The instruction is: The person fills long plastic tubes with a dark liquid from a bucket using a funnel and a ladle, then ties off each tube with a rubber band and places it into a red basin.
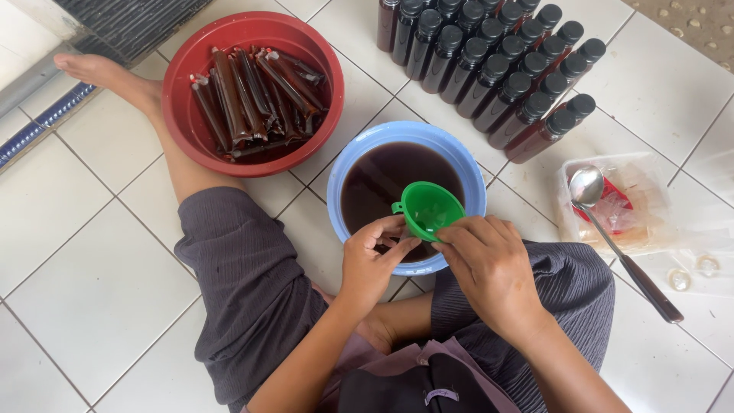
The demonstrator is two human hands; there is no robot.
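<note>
A green plastic funnel (432, 209) is held over a light blue bowl (346, 164) full of dark brown liquid. My left hand (370, 264) pinches something small and thin under the funnel's spout; what it is stays hidden by the fingers. My right hand (489, 268) grips the funnel's lower part from the right. Both hands hover over the bowl's near rim, fingertips almost touching each other.
A red bowl (187, 84) at upper left holds several long sealed tubes of dark liquid. Several dark bottles with black caps (497, 69) lie in rows at the top. A ladle (604, 222) rests on a clear plastic container at right. I sit cross-legged on white floor tiles.
</note>
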